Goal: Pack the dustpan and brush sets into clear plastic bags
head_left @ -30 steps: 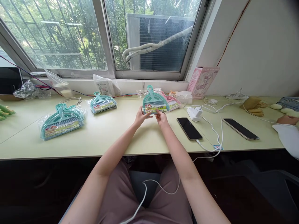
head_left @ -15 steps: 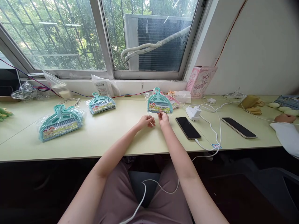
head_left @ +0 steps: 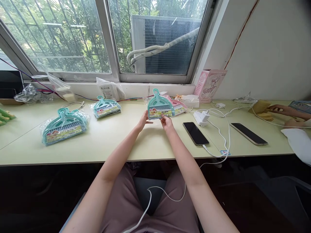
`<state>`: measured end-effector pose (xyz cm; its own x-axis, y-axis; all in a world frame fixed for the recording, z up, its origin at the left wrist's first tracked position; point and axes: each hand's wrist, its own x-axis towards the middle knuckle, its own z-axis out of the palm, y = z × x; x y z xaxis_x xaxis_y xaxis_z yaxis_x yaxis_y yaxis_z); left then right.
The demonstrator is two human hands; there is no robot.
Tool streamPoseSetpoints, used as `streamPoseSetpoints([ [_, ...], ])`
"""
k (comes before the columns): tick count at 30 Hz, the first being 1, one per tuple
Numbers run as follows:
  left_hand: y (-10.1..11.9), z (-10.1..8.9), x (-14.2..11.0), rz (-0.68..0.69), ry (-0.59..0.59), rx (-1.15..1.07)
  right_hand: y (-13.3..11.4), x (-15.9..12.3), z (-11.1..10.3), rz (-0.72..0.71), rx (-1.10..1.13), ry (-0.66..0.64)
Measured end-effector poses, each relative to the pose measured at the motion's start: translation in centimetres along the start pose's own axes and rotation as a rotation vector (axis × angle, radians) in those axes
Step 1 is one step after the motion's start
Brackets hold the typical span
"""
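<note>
Centrally, above the table [head_left: 116,139], the right hand [head_left: 166,122] pinches the lower edge of a green dustpan set [head_left: 160,108]. The left hand [head_left: 143,121], partly open, supports its left corner.

Dustpan sets [head_left: 64,127] in clear wrap lie on my pale green table [head_left: 109,142] beneath a window, with two phones [head_left: 195,133], a white charger [head_left: 201,117], looping cables [head_left: 229,132] and a pink box [head_left: 210,85].
</note>
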<state>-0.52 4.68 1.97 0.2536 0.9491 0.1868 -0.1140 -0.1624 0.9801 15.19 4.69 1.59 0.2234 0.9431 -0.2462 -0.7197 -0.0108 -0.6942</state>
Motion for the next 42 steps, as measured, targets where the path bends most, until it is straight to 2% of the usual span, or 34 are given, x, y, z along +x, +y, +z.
streamPoseSetpoints([
  [5, 0.1, 0.5, -0.2, 0.022, 0.137, -0.058, 0.4, -0.7, 0.4, -0.012, -0.068, -0.078],
  [10, -0.4, 1.0, -0.1, 0.011, 0.198, -0.001, 0.2, -0.8, 0.3, 0.0, -0.117, -0.088],
  [18, -1.1, 1.0, 0.5, 0.08, 0.178, 0.033, 0.1, -0.6, 0.2, 0.007, -0.172, -0.058],
  [30, -1.3, 0.9, 0.6, 0.1, 0.165, 0.074, 0.3, -0.6, 0.1, 0.006, -0.203, -0.02],
  [37, -1.4, 0.9, 0.5, 0.111, 0.096, 0.071, 0.3, -0.4, 0.1, 0.014, -0.193, -0.011],
  [42, -1.3, 0.9, 0.5, 0.102, 0.108, 0.071, 0.3, -0.6, 0.2, 0.017, -0.182, -0.014],
])
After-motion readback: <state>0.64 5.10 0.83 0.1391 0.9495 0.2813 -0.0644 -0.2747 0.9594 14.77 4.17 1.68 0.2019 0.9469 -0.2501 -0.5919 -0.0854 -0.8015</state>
